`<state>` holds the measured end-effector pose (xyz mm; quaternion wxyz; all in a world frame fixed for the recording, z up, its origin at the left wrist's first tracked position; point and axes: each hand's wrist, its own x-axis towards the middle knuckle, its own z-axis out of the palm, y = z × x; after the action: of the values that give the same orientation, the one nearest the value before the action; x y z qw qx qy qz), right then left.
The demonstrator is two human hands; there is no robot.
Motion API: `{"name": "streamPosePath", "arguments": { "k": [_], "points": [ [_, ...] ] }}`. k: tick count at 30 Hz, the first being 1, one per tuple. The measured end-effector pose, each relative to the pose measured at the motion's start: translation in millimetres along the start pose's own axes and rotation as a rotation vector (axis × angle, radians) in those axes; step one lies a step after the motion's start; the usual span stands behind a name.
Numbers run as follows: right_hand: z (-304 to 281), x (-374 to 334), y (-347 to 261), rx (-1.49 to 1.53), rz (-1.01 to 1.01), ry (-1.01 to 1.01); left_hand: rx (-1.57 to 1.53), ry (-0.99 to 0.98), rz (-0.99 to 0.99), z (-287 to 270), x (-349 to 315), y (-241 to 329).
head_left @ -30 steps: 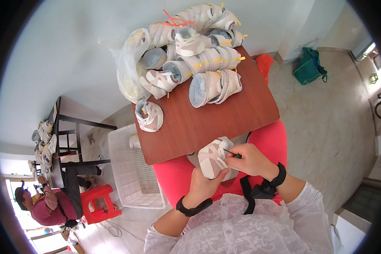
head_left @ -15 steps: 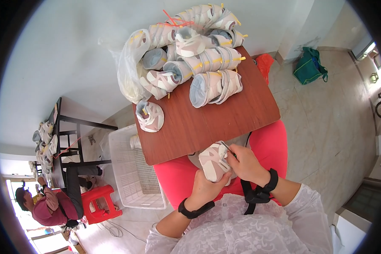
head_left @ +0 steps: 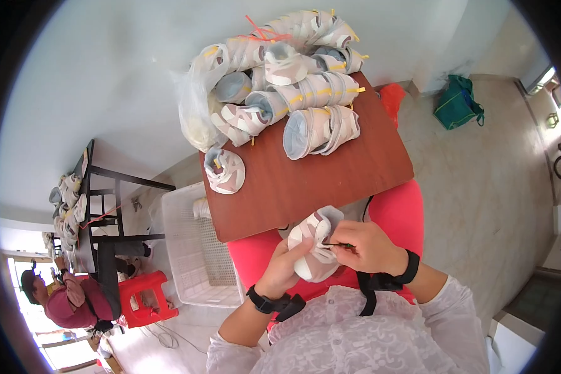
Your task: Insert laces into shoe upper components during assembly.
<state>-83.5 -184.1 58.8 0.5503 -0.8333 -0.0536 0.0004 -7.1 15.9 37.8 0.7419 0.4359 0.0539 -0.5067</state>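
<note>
Over my lap I hold a pale pink and white shoe upper [head_left: 310, 269], its grey-lined opening toward the table and its rounded toe toward me. My left hand [head_left: 282, 269] grips its left side, thumb across the top. My right hand [head_left: 369, 247] is closed at the lace area, pinching a thin dark tool [head_left: 348, 247]; its tip and exact kind are hard to make out. White lace or strap pieces show beside the fingertips. On the table's left edge sits another shoe upper [head_left: 225, 171], apart from my hands.
Nested rows of shoe uppers [head_left: 321, 90] and a clear plastic bag [head_left: 196, 115] crowd the far part of the brown table [head_left: 349, 177]. A white plastic crate [head_left: 190, 274] stands at left. Farther left, a person [head_left: 81, 302] sits by a red stool [head_left: 146, 299]. A green bag [head_left: 458, 103] lies far right.
The shoe upper has turned in my hands, so its opening now shows toward the table. My left hand has shifted up along its side; my right hand has come lower over the lace area.
</note>
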Motion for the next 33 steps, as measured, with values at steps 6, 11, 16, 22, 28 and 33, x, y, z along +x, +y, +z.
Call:
{"name": "streamPosePath", "arguments": {
  "k": [6, 11, 16, 22, 28, 33],
  "points": [
    [12, 5, 10, 0.086, -0.025, 0.22, 0.234, 0.06, 0.233, 6, 3, -18],
    [2, 2, 3, 0.368, 0.22, 0.16, 0.17, 0.057, 0.253, 8, 3, -15],
    [3, 1, 9, 0.415, 0.245, 0.161, -0.007, 0.085, 0.079, 8, 4, -3],
    [10, 4, 11, 0.251, 0.053, 0.19, 0.039, 0.161, 0.163, 13, 5, -6],
    [9, 7, 5, 0.192, 0.136, 0.185, 0.069, 0.157, 0.217, 18, 5, -6],
    [9, 8, 10, 0.098, 0.064, 0.174, 0.142, 0.144, 0.223, 16, 4, -6]
  ]
}}
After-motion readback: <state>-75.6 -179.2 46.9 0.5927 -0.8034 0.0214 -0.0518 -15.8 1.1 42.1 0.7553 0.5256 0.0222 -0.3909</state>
